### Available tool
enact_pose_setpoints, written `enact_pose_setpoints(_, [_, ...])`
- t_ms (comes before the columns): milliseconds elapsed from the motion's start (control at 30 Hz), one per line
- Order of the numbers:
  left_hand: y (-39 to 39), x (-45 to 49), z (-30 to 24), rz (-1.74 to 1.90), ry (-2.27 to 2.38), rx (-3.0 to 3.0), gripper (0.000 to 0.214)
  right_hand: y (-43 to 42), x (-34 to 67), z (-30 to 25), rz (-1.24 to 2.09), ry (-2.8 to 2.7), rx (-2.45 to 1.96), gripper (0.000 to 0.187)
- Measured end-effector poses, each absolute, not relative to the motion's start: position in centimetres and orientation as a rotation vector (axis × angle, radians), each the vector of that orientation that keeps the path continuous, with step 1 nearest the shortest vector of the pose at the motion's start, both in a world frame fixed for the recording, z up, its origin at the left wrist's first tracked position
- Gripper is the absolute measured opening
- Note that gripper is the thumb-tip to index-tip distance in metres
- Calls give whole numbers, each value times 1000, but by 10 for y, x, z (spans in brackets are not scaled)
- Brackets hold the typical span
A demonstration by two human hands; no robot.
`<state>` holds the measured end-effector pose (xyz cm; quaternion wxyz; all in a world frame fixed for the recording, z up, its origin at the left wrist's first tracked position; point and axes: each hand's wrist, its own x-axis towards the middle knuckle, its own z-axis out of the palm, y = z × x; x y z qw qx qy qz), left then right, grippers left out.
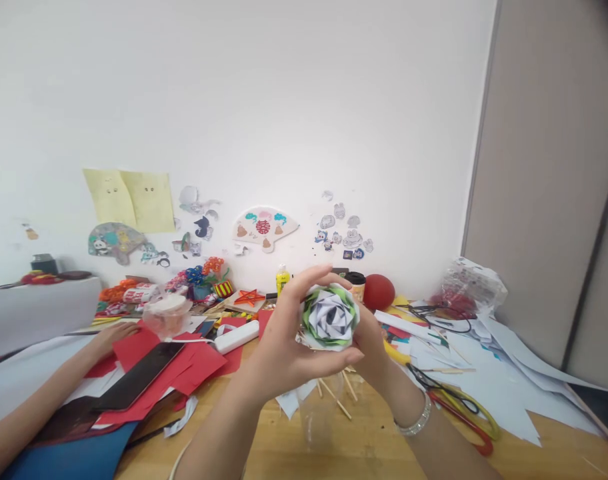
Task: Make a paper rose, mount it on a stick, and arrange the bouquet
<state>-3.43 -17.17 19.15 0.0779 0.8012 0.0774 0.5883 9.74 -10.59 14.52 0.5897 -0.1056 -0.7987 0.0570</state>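
A folded paper rose point(330, 317), white with green outer petals, is held up over the wooden table point(364, 447). My left hand point(284, 347) cups it from the left, thumb under it and fingers curled over its top. My right hand point(371, 340), a silver bracelet on its wrist, grips it from behind and the right; its fingers are mostly hidden by the flower. Under the hands lie thin wooden sticks point(334, 393) and a clear plastic cup point(317, 417).
Another person's forearm and hand point(109, 337) rest at the left on red paper sheets point(194, 367) beside a dark phone point(139, 377). Scissors point(459, 407) and white paper scraps point(489, 380) lie at the right. A glue bottle point(283, 279), a red ball point(379, 291) and craft clutter line the wall.
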Motion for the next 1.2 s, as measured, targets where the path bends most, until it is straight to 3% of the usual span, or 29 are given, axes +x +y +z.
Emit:
enact_pose_setpoints(133, [-171,-38,190,1800,339,2228,84,-119,102,150,247,-1862,-215,16])
enact_pose_setpoints(233, [-166,-46,182,1722,485,2151,89,-123,106,147,538,-1807,-253,19])
enact_pose_setpoints(400, [-153,-72,149,1542,743,2009,51,-123,111,133,806,-1729,-264,14])
enact_pose_setpoints(533, [-144,-81,112,1424,1010,2028,30,-114,105,107,806,-1911,-427,17])
enact_pose_setpoints(667, [-136,-72,69,1515,1208,1924,38,-103,94,70,829,-2040,-558,19])
enact_pose_setpoints(900, [-130,-61,27,1592,1231,1904,34,-96,94,52,488,-2219,-541,25])
enact_pose_setpoints(1200, [-128,-66,-3,1451,1413,2106,34,-76,106,34,716,-1719,-702,30])
